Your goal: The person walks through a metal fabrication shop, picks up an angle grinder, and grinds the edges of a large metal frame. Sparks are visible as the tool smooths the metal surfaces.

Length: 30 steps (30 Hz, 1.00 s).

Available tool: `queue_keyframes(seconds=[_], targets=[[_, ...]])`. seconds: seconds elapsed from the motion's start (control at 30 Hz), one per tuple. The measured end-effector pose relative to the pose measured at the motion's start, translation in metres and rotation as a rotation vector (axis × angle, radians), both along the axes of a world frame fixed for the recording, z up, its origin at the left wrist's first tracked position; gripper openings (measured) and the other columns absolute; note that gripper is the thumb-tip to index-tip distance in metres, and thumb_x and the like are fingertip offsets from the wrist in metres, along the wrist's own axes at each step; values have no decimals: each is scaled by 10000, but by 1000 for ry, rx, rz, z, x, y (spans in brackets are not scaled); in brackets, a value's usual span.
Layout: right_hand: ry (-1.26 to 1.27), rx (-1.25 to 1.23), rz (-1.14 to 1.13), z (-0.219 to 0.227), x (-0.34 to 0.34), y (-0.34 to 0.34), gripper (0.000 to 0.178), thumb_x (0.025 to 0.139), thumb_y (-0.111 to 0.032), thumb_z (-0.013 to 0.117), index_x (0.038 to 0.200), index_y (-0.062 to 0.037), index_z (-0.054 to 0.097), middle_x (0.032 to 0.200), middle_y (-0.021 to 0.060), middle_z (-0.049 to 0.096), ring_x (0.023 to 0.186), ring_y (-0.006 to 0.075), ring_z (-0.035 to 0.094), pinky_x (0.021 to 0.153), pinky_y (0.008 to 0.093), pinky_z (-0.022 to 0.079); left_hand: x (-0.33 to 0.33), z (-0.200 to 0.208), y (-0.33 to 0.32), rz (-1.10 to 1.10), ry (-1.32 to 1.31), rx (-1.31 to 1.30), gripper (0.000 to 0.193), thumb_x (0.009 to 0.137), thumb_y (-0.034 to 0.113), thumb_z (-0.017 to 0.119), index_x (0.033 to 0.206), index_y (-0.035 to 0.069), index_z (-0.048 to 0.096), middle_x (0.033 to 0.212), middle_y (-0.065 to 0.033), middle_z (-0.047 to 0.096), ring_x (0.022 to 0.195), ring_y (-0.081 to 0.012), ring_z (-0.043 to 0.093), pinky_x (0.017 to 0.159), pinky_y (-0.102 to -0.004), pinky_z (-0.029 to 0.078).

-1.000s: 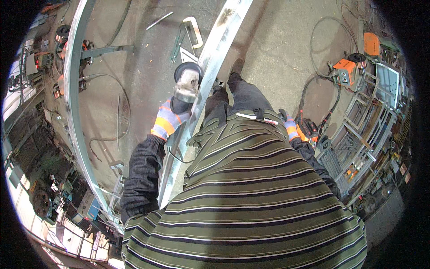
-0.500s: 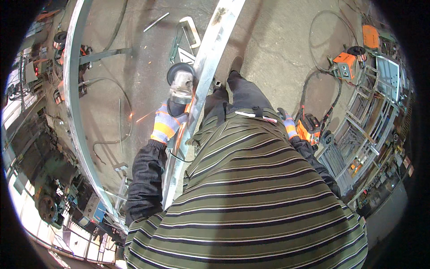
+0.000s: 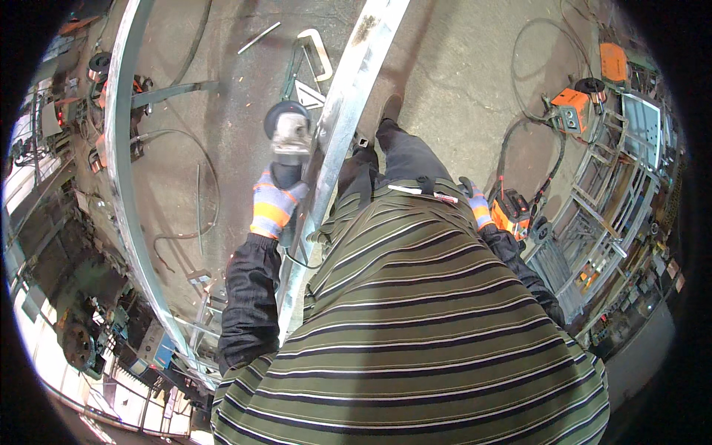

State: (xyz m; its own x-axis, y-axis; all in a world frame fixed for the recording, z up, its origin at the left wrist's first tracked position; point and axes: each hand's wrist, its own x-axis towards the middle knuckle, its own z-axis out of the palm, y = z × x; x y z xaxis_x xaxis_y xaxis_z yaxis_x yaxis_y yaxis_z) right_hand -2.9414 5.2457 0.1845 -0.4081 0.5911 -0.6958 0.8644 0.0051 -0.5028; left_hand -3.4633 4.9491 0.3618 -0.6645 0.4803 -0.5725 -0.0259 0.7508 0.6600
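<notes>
My left hand [image 3: 276,199], in a grey-and-orange work glove, is closed around the dark body of an angle grinder [image 3: 291,138]. The grinder's round disc and guard sit at its far end, slightly blurred. Just to its right runs a long silvery metal beam [image 3: 343,122], with a gap between disc and beam. A darkened patch marks the beam's far part. Beside my right hip, my right hand [image 3: 477,205] hangs gloved, dark fingers loosely apart and nothing visible in them. An orange-and-black machine [image 3: 510,215] stands close beyond that hand.
A second long beam [image 3: 119,148] curves along the left. On the floor ahead lie a pale C-shaped clamp [image 3: 319,55], a triangular piece [image 3: 308,95] and a short rod [image 3: 259,38]. Cables, an orange welding unit [image 3: 572,107] and metal frames [image 3: 601,211] occupy the right.
The grinder has shifted left and slightly nearer, away from the beam, with my left hand. The bright sparks along the beam are gone. My right hand stays about where it was.
</notes>
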Motion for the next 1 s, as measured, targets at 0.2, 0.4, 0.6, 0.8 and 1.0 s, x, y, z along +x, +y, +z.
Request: queue_keyframes(seconds=[0.2,0.4,0.6,0.8,1.0], targets=[[118,57,-84,90,-91,31,561,874,-135,724,1413,-93,572,1236,192,699,1166,343,665,988,422,520,3,13,-39,231,41,146,388,756,110,843,1076,33,638,823,-61,683,668,-182,664,603,-324,548],[561,367,827,236,-297,63,412,907,-218,696,1271,-28,659,1231,213,679,1150,375,654,976,422,523,42,72,-22,649,-172,279,296,781,86,789,1004,-7,620,822,-113,680,679,-232,696,613,-367,576],[584,-460,1038,294,-439,8,632,925,-471,710,1340,-13,577,1226,259,664,1168,396,649,988,426,510,64,129,77,626,178,339,520,738,143,847,1171,3,596,951,-103,711,866,-192,708,770,-344,581],[660,-1092,511,286,-470,58,616,836,-146,823,1384,-37,563,1251,71,663,1134,172,601,1021,370,490,75,169,224,789,121,271,539,748,84,833,1232,1,610,1024,-137,737,933,-190,710,840,-345,570],[673,-620,969,284,-487,229,323,988,-174,622,1279,-37,655,1185,101,696,1082,215,656,986,384,521,77,165,359,749,396,324,753,735,196,829,1363,32,448,1073,-209,687,934,-347,702,833,-448,563]])
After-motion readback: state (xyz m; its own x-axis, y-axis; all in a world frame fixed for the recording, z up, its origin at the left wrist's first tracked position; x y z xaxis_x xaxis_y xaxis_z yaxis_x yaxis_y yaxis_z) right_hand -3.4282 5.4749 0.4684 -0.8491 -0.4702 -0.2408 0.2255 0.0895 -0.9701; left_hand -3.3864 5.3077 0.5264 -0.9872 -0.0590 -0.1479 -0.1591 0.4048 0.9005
